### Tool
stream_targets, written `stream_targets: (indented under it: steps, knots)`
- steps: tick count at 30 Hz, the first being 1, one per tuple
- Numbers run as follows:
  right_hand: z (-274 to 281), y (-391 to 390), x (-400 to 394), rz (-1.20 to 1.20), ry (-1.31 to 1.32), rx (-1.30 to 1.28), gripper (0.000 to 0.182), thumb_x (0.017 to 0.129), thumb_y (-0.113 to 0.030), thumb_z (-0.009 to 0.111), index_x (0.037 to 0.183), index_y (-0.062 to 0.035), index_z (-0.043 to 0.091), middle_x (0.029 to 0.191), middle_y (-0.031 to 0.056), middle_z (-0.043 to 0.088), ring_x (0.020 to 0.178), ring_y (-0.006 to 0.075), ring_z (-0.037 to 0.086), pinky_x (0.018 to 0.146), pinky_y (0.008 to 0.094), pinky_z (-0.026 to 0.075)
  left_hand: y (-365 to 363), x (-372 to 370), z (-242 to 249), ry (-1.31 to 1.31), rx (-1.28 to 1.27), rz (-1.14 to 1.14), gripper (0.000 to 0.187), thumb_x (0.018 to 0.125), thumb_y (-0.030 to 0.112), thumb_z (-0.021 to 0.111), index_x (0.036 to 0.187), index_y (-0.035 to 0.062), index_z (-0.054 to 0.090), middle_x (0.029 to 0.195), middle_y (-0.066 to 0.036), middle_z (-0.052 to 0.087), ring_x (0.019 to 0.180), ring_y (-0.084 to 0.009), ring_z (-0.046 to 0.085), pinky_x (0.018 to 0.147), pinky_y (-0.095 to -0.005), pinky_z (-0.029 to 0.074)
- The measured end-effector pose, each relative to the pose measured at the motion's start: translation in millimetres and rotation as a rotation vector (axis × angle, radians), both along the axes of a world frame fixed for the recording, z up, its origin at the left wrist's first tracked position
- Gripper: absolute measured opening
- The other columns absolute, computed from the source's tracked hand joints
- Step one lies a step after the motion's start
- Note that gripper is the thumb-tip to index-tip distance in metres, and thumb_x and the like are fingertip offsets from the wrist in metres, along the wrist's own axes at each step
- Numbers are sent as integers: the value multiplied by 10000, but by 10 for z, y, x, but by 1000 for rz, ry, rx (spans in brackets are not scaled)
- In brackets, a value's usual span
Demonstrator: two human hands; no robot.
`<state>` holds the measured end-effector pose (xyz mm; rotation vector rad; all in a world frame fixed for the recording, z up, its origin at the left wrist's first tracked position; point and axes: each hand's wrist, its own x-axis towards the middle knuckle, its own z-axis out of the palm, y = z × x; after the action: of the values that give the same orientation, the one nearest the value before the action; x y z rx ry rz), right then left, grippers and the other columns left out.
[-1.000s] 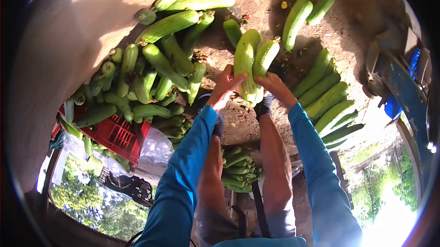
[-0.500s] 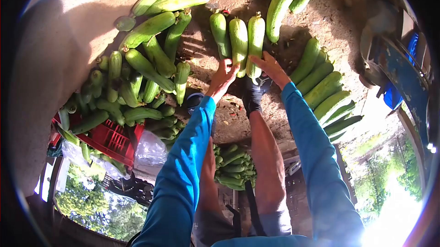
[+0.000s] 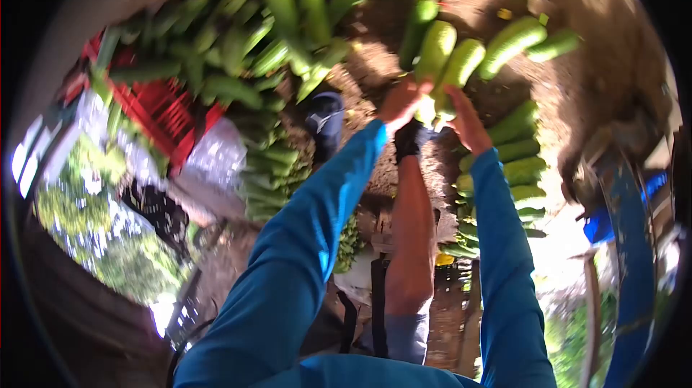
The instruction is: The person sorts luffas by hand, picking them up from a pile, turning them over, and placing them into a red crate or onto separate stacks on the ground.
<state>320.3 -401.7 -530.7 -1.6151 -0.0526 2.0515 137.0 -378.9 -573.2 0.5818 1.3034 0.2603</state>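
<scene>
Two long green gourds lie side by side between my hands, a left gourd (image 3: 435, 49) and a right gourd (image 3: 463, 64). My left hand (image 3: 402, 103) is closed at the lower end of the left one. On the other side, my right hand (image 3: 467, 120) has its fingers pressed along the lower end of the right one. Motion blur softens both hands, and the fingers' undersides are hidden. Just left of the pair rests a darker green gourd (image 3: 417, 31), not touched by either hand.
A heap of gourds (image 3: 238, 20) spreads at the upper left beside a red crate (image 3: 162, 118) and clear plastic (image 3: 215, 154). More gourds (image 3: 520, 150) form a row on the right. A blue metal frame (image 3: 631, 244) stands at the far right. My shoe (image 3: 326, 118) is on the ground.
The camera view has turned, so the heap and crate sit higher and further left. Both hands stay at the pair of gourds, whose tops now lean right in view.
</scene>
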Motion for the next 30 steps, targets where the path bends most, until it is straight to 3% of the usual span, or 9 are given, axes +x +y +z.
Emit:
stream_targets:
  steps: [2,3,4,5,9,20,21,23,30]
  knots:
    - [169,83,-13,-5,65,-57,487,925,-528,510,1263,-179,542,1113,-1,604,1003,114,584,809,379,495,63,159,175,85,168,-55,677,859,516,612,1285,4,496,1140,-213,634,1054,-321,618,899,-401,482]
    - [44,-4,54,-5,147,-55,467,925,-528,506,1228,-175,548,1071,-7,606,964,112,584,779,369,498,121,191,509,146,52,30,524,907,383,639,1229,-14,526,1060,-133,658,935,-188,619,787,-331,501]
    - [146,-4,41,-71,197,-28,447,923,-529,505,1188,-173,556,1017,-16,608,920,113,585,730,343,494,99,187,590,213,158,-37,629,872,458,653,1246,-22,495,993,-173,674,916,-244,654,782,-348,514]
    - [274,45,50,-48,229,-91,424,935,-495,494,1170,-149,561,1015,-13,622,905,117,592,693,325,488,105,176,731,410,31,-221,657,834,543,649,1130,-35,546,892,-186,683,849,-290,676,753,-367,519]
    - [746,26,-38,3,246,-117,377,941,-451,495,1133,-136,571,973,-7,643,829,115,603,652,318,479,-99,60,1103,335,-30,-122,635,807,610,635,900,-17,594,829,-180,683,806,-291,679,736,-379,510]
    - [1378,-802,-842,218,110,-226,387,913,-438,580,1146,-130,550,1007,-2,629,916,137,619,805,346,516,-1515,-738,1611,267,-105,222,658,838,610,575,995,-26,627,830,-199,668,817,-317,663,718,-413,489]
    - [1394,-903,-956,308,109,-167,417,901,-505,587,1117,-151,554,1021,-7,622,865,151,618,656,370,530,-1643,-853,1650,277,-102,265,658,838,610,575,995,-26,627,830,-199,668,817,-317,663,718,-413,489]
    - [1510,-957,-1358,333,32,-323,397,928,-462,545,1119,-114,546,1003,20,634,850,173,628,648,371,539,-1762,-1204,1903,285,-212,254,640,847,592,553,1007,-21,646,859,-196,681,828,-320,670,712,-415,490]
    - [1690,-1152,-2212,897,81,-359,459,925,-473,527,1142,-69,546,975,77,642,803,198,635,691,376,538,-2591,-1800,2194,198,-308,573,568,894,538,515,1060,9,640,945,-180,680,862,-307,664,746,-406,487]
